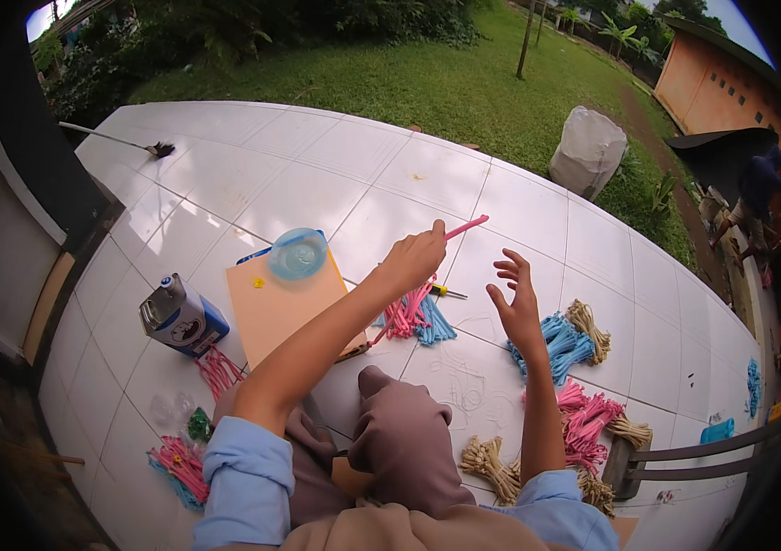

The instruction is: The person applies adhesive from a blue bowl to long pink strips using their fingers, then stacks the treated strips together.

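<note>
On the white tiled floor of an outdoor terrace beside a lawn, I sit among bundles of coloured strips.

The fingers of my left hand are pinched shut on a pink strip, lifted clear of the floor with its free end pointing up and right; my right hand hovers beside it, fingers spread and holding nothing. Just under the left hand lies a pink and blue bundle, and a blue bundle lies by the right. Further out sit a cardboard sheet carrying a blue bowl, and a small carton. I judge the thin strip could slip from my pinch and drop into the like-coloured pile, or my elbow could knock the bowl.
</note>
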`<state>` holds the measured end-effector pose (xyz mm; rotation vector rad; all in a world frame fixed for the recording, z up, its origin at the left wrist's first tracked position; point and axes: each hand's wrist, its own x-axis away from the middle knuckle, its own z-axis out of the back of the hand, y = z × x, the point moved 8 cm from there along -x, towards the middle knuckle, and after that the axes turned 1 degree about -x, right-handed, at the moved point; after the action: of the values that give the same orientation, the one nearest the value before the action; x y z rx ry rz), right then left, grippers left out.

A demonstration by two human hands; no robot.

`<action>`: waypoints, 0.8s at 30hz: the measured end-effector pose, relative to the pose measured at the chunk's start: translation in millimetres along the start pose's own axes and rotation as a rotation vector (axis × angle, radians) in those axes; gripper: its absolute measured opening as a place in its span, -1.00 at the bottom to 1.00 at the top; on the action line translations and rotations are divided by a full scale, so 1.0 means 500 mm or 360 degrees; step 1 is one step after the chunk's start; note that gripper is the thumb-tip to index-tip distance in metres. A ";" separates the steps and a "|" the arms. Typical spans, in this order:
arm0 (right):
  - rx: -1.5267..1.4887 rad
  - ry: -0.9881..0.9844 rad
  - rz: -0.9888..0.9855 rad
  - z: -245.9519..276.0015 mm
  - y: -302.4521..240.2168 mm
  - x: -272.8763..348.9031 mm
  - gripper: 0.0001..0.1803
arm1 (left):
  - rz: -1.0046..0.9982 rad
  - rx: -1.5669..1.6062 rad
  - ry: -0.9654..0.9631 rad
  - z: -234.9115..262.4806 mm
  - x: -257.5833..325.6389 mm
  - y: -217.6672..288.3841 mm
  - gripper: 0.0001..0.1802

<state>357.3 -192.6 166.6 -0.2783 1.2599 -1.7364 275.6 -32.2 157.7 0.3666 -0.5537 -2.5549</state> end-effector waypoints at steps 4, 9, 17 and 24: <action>-0.0811 -0.0069 -0.0536 -0.069 0.086 -0.008 -0.27 | 0.0124 0.0679 0.0416 0.094 0.042 -0.008 -0.65; -0.0300 0.0078 0.0224 -0.105 -0.024 -0.066 -0.11 | 0.0036 0.0938 0.0435 0.173 0.119 0.015 -0.63; -0.0914 -0.0585 -0.0216 -0.313 0.094 -0.089 -0.73 | -0.0060 0.1447 0.0686 0.235 0.165 -0.004 -0.69; -0.0530 -0.0142 -0.0045 -0.244 0.010 -0.114 -0.54 | 0.0199 0.0726 0.0527 0.179 0.173 -0.078 -0.62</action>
<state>311.8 -72.1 126.7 -0.5630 1.4820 -1.5146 155.6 -18.2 205.9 0.8645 -0.9914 -2.1669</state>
